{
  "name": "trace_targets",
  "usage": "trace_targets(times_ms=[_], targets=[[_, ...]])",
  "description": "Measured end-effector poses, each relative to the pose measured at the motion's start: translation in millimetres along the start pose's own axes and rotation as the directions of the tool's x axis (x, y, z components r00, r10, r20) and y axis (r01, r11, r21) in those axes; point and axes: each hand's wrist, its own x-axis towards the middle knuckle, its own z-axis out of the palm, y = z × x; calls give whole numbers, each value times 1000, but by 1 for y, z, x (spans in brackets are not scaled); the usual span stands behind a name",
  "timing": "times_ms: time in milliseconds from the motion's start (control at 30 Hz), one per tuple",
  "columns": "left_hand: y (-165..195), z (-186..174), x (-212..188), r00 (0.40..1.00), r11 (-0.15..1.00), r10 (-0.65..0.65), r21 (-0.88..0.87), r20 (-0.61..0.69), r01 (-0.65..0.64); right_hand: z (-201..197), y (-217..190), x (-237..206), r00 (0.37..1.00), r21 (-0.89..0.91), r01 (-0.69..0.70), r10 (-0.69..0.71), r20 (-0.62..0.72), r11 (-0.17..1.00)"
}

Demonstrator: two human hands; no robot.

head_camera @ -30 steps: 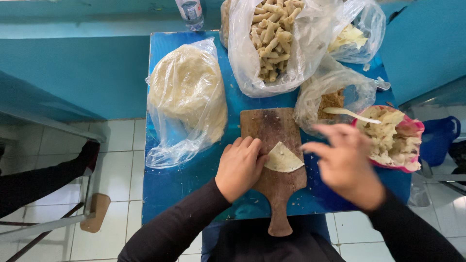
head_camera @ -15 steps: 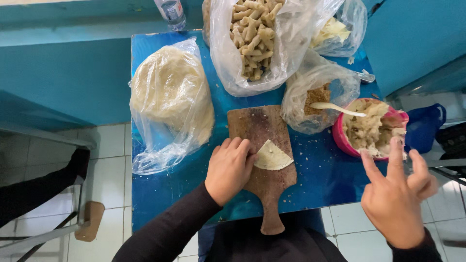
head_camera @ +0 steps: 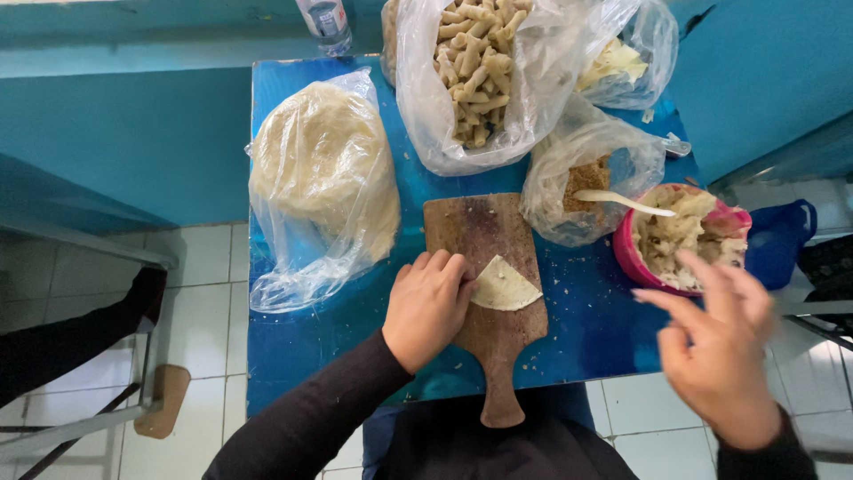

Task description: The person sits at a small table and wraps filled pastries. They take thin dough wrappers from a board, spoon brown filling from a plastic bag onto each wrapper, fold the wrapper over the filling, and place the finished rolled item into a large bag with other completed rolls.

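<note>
- The left hand (head_camera: 428, 307) lay flat on the wooden paddle board (head_camera: 484, 267), fingers loosely curled and closed on nothing, fingertips pinning the near corner of a folded dough wrapper (head_camera: 504, 286) at about the board's centre.
- The right hand (head_camera: 718, 356) hovered off the table's four o'clock corner, fingers spread and empty, blurred, just short of the pink bowl (head_camera: 635, 258).
- Judged from this, the work stood at the filling stage: a wrapper folded and held, the filling not yet on it. The next move would seem to call for a steady pinch or scoop of filling while the wrapper stayed pinned.
- The pink bowl, at three o'clock from the board, held pale shredded filling, with a white spoon (head_camera: 622, 201) resting across its rim.
- At ten o'clock, a clear bag held a stack of round wrappers (head_camera: 324, 178).
- At twelve o'clock, a clear bag held finished rolls (head_camera: 475, 62).
- At one o'clock, a smaller clear bag (head_camera: 582, 182) held brown crumbs, with another bag of pale pieces (head_camera: 622, 62) behind.
- A clear bottle (head_camera: 325, 20) stood at eleven o'clock; its label was too small to tell.
</note>
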Motion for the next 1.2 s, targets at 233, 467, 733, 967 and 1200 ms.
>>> trace_targets(times_ms=[233,467,733,967,1200], targets=[[1,-3,1,1000,1000,-4,3,7,4,61,-54,30,951,130,253,-271,149,959],[1,-1,0,1000,1000,-8,10,-11,8,66,-77,19,843,-597,519,-481,241,612],[1,-2,0,1000,1000,-2,-2,-11,2,65,-71,34,896,-269,443,-409,176,855],[0,1,-3,1000,1000,-8,17,5,7,58,-57,30,901,-66,402,-382,206,913],[5,0,-6,1000,998,-7,59,22,6,23,11,69,990,-380,128,-138,-1,916]])
